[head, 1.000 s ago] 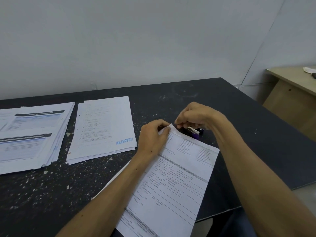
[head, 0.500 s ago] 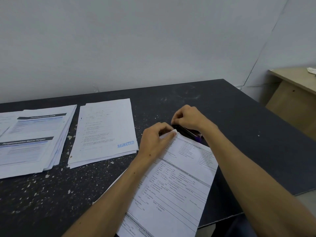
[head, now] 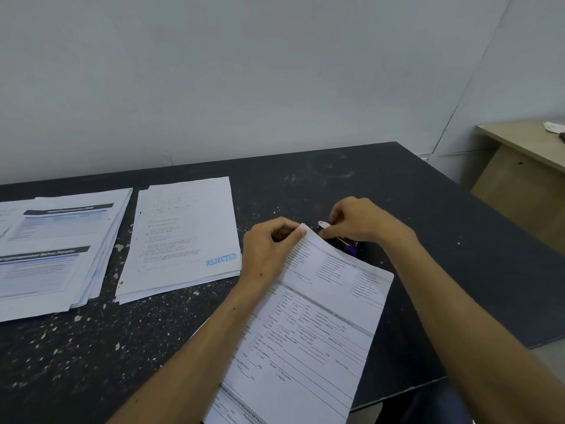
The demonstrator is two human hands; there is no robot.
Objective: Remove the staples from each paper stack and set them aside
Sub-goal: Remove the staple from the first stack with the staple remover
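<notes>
A printed form stack (head: 318, 316) is laid slantwise on the dark speckled counter (head: 428, 228), its far corner raised off the surface. That corner is pinched by the left hand (head: 269, 249), whose thumb lies on top of the sheet while the fingers are curled beneath it. Just beyond the same corner, the right hand (head: 360, 221) is curled around a small staple remover (head: 337, 240) with a pale tip and a purple end; the tool is held between thumb and fingertips and lies against the stack's far edge, touching or nearly touching it. Whether a staple is caught cannot be told. To the left, a stack stamped REJECTED (head: 180, 240) is seen well apart from the hands, and beside it a further pile of blue-headed papers (head: 58, 252)
</notes>
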